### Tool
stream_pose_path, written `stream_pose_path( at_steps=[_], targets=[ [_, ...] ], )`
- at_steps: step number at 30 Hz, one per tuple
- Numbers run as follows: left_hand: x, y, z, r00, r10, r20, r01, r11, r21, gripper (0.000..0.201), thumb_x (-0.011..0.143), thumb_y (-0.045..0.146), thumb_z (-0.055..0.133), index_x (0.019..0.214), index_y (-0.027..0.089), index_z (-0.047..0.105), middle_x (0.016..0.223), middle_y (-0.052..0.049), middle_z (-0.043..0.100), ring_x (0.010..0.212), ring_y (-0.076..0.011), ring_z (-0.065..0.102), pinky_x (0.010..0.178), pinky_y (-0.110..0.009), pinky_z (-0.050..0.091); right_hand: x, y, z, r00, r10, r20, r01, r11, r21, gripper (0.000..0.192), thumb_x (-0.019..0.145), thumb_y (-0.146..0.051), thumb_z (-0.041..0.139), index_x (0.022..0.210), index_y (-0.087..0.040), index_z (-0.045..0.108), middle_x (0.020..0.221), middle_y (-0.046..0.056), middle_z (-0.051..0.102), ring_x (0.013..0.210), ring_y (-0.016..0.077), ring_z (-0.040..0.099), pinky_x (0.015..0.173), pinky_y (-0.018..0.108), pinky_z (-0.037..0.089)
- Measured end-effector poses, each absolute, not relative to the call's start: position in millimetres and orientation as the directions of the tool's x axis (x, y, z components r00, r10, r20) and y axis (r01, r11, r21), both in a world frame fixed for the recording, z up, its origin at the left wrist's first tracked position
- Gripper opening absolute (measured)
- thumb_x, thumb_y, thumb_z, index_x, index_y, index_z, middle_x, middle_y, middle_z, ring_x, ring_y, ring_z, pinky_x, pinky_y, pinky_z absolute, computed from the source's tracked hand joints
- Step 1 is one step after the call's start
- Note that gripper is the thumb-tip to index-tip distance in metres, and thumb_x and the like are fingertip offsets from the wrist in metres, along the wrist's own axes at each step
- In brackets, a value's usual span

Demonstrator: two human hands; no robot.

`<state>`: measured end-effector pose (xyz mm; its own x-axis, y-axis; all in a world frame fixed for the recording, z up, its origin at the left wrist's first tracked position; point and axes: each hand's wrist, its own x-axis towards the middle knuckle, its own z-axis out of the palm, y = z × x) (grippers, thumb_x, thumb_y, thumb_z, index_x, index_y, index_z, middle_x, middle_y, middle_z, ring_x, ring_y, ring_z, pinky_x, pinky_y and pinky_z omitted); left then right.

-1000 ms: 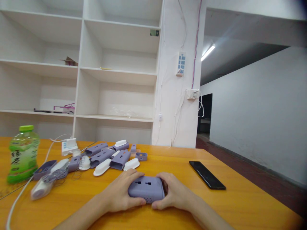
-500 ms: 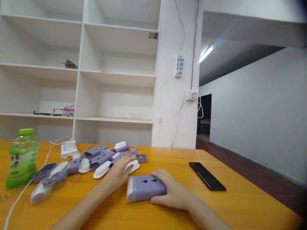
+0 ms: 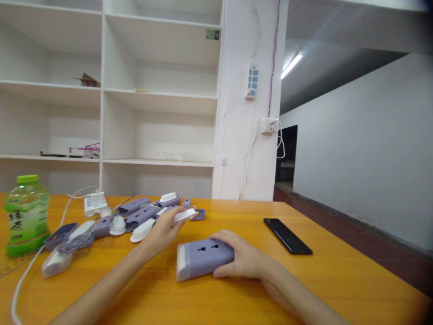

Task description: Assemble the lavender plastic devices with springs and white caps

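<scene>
- The purple housing (image 3: 204,258) lies flat on the orange table (image 3: 338,280), near its front edge and about midway along it; its socket holes face up and its pale open end points left.
- My right hand (image 3: 241,259) cups the housing's right end – fingers curled over the top, palm against the side, pinning it to the table.
- My left hand (image 3: 164,230) is raised just behind it, thumb and fingertips pinching a small white cap (image 3: 184,215) clear of the surface.
- I judge the housing light, stiff moulded plastic with a smooth skin that could skate on the table; best taken across its long sides, away from the open end. The cap looks lighter still, rounded and easy to fumble – a pinch at its edges suits it.
- Farther back, towards the table's rear left, sits a heap of purple shells and white caps (image 3: 140,216) with a white cable (image 3: 23,280) trailing to the front-left edge.
- A green bottle (image 3: 25,212) stands at the left edge; a black phone (image 3: 287,235) lies towards the right edge.
</scene>
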<state>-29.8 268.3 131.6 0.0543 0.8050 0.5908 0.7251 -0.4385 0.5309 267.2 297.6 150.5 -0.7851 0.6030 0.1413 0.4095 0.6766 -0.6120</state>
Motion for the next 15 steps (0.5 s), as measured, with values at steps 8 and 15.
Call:
stream_pose_path(
  at_steps=[8,15],
  targets=[
    [21.8,221.2,150.0,0.358,0.739,0.570,0.648,-0.637,0.419,0.028,0.097,0.018,0.048,0.123,0.025,0.053,0.126,-0.006,0.061,0.119,-0.0219,0.056,0.104,-0.035,0.045,252.5,286.2,147.6,-0.661,0.691,0.291,0.295,0.596,-0.747,0.061,0.088,-0.055,0.066,0.137,-0.022,0.054,0.137,0.010,0.058,0.124,0.0273,0.054,0.109,0.043,0.040],
    [36.9,214.9,152.4,0.370,0.735,0.569,0.632,-0.648,0.425,0.031,0.095,0.014,0.047,0.123,0.024,0.053,0.128,-0.008,0.059,0.120,-0.0218,0.055,0.106,-0.037,0.045,241.1,283.7,147.4,-0.628,0.703,0.334,0.197,0.559,-0.806,0.043,0.079,-0.049,0.076,0.108,-0.020,0.067,0.099,0.002,0.069,0.091,0.0205,0.062,0.081,0.030,0.049]
  ],
)
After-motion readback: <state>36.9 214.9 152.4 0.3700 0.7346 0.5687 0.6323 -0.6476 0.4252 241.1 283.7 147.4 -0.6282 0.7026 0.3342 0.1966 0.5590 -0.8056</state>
